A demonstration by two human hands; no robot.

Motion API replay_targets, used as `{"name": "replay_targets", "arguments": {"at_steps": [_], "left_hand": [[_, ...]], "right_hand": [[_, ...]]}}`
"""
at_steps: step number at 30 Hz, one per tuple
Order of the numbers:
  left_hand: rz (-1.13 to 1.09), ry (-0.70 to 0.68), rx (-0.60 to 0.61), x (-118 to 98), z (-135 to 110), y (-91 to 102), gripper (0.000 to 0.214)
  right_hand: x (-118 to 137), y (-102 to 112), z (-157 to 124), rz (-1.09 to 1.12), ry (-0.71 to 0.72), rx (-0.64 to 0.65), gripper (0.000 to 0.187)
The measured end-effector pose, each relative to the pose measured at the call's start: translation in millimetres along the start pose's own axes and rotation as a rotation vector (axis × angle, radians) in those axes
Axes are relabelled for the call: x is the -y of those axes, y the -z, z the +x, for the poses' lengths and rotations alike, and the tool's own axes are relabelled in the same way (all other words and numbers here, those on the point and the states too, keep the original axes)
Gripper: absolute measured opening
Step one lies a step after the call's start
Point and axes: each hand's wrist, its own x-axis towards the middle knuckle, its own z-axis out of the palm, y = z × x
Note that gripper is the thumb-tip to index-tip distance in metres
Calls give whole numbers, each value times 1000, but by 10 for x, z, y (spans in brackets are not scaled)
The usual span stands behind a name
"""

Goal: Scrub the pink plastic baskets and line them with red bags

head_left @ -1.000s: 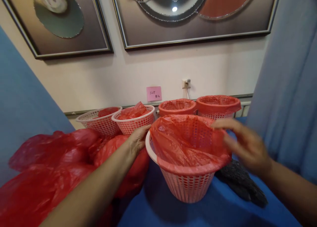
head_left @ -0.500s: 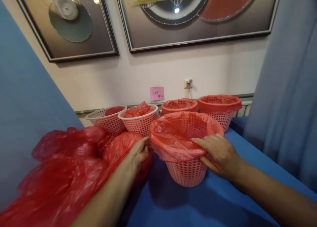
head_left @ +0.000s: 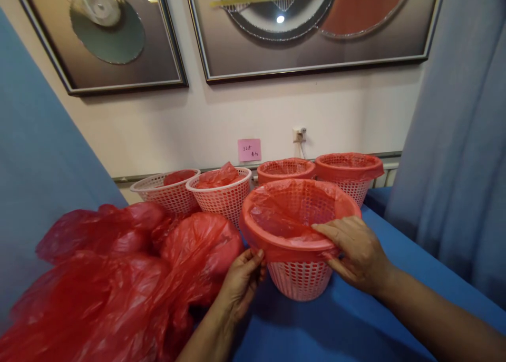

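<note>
A pink mesh basket stands on the blue table in front of me, lined with a red plastic bag folded over its rim. My left hand pinches the bag's edge at the basket's near left side. At the near right rim my right hand is closed on the folded-over bag, fingers on top and thumb below.
A heap of red plastic bags lies at my left. Several more pink baskets with red bags stand along the wall behind. The blue table runs to the right, where a grey curtain hangs.
My left hand has slid from the basket's left side round to its near rim. The bag's edge now lies tighter over the rim. My right hand has hardly moved.
</note>
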Motion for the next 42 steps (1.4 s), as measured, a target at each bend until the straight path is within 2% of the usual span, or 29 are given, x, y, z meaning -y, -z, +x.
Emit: {"name": "replay_targets", "arguments": {"at_steps": [2, 4, 6, 8, 9, 11, 13, 15, 18, 21, 23, 27, 32, 34, 39, 41, 42], "left_hand": [[34, -55, -98, 107, 107, 73, 32], [46, -193, -190, 116, 170, 121, 33], [94, -477, -318, 37, 177, 125, 38], [219, -860, -407, -76, 140, 87, 41], [313, -1040, -407, -125, 113, 57, 42], [549, -1307, -332, -169, 56, -3, 53], [796, -1477, -266, -125, 7, -48, 71], [981, -1588, -238, -9, -26, -69, 82], [1124, -1744, -201, 186, -37, -79, 67], [1196, -1832, -220, 263, 5, -102, 43], [1196, -1841, -265, 232, 44, -128, 35], [1174, -1841, -278, 110, 79, -182, 26], [1148, -1837, -275, 82, 40, -206, 18], [1137, -1821, -273, 109, 19, -187, 17], [1116, -1783, -248, 164, -88, -111, 18], [1151, -1788, -193, 154, -165, -102, 20], [1188, -1790, -160, 142, -207, -108, 21]], "right_hand": [[-8, 8, -23, 36, -18, 13, 43], [-20, 42, -26, 78, -13, 39, 47], [-25, 99, -18, 106, 16, 85, 53], [-16, 155, -30, 110, 48, 130, 59], [-7, 170, -55, 97, 51, 120, 62], [13, 149, -154, 38, 24, -25, 70], [24, 53, -310, -25, -79, -274, 76], [17, -92, -480, -10, -272, -467, 73], [-13, -292, -652, 294, -700, -544, 54], [-39, -355, -641, 772, -1112, -502, 44], [-63, -315, -541, 1010, -1256, -488, 46], [-163, -158, -261, 1284, -1290, -544, 43], [-280, -42, -53, 1392, -1279, -515, 36], [-298, -46, -53, 1440, -1292, -536, 34], [-291, -119, -222, 1561, -1411, -760, 28], [-202, -141, -311, 1654, -1456, -735, 24], [-122, -147, -347, 1716, -1457, -659, 23]]}}
